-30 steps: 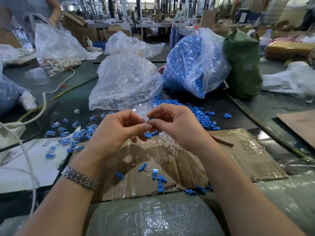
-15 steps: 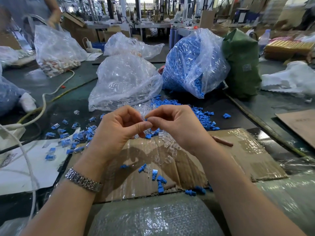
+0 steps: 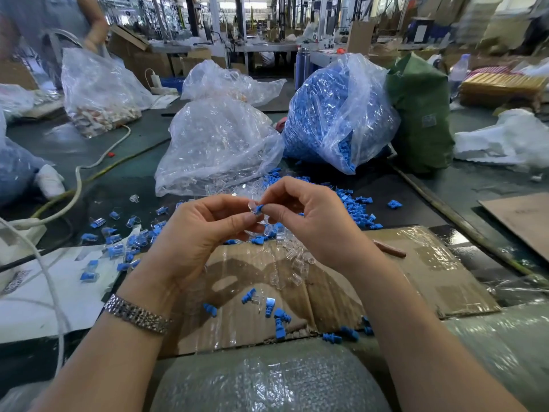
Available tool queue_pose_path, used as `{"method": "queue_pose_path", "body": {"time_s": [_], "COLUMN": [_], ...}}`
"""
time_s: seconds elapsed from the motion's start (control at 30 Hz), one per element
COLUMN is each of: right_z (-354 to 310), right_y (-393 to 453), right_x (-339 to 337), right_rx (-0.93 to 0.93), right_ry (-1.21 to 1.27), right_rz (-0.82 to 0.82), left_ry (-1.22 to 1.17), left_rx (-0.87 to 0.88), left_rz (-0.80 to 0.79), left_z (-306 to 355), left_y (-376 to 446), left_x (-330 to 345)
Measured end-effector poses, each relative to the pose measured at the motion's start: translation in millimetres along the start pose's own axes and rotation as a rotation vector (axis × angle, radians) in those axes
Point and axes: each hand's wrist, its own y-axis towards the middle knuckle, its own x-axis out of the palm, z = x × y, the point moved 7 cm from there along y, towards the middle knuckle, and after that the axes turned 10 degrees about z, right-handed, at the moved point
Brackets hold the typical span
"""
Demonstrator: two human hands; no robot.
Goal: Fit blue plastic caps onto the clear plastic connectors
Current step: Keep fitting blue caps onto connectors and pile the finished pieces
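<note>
A blue cap [image 3: 259, 208] sits pressed against a clear connector [image 3: 252, 207], both held in the air above the taped cardboard sheet [image 3: 416, 278]. The right hand [image 3: 315, 221] pinches the cap between thumb and forefinger, grip closed on it. The left hand [image 3: 202, 233] pinches the connector the same way, grip closed on it; a metal watch band [image 3: 137, 316] circles that wrist. How far the cap is seated cannot be told.

On the cardboard sheet, just under the hands, lies a loose cluster of clear connectors [image 3: 294, 263], too overlapped to count. Nearer the wearer on the same sheet, roughly ten loose blue caps [image 3: 279, 322] are scattered. Left of the sheet, about twenty capped pieces [image 3: 118, 248] lie spread over the desk [image 3: 89, 150] and a white paper [image 3: 59, 292]. Beyond the sheet, a spill of blue caps [image 3: 356, 206] trails from the bags.

Bags beyond the sheet, counted: one clear bag of connectors [image 3: 217, 147], one clear bag of blue caps [image 3: 335, 114], one green bag [image 3: 421, 114] with a small label, unreadable, one crumpled clear bag [image 3: 225, 81] behind. Far left, another person [image 3: 59, 25] handles a bag of mixed parts [image 3: 98, 93]. A white cable [image 3: 77, 179] runs left of the sheet. Bubble wrap [image 3: 267, 382] lies nearest the wearer. No writing is legible anywhere.
</note>
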Motion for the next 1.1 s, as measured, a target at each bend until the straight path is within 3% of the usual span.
{"method": "queue_pose_path", "body": {"time_s": [0.57,0.7,0.8,0.9,0.97,1.1], "right_z": [-0.7,10.3,35.2,67.3,76.8,72.7], "right_y": [-2.3,2.3,3.6,-12.7,-18.5,-20.0], "right_x": [7.2,-8.3,-42.1,-64.0,-66.3,-61.6], "right_rx": [-0.084,0.066,0.227,0.572,0.661,0.631], "right_ry": [-0.149,-0.132,-0.615,-1.004,-1.032,-0.984], "right_rz": [-0.048,-0.022,0.073,-0.068,-0.150,-0.206], "left_ry": [0.101,0.021,-0.065,-0.109,-0.145,-0.176], "left_rx": [0.020,-0.035,-0.077,-0.082,-0.094,-0.103], "left_rz": [0.058,0.032,0.063,0.089,0.100,0.108], "left_z": [-5.6,-11.4,-16.1,-18.1,-19.2,-19.7], "left_y": [2.5,2.9,4.4,6.9,8.1,8.9], "left_x": [1.2,4.1,4.1,3.1,2.3,1.6]}}
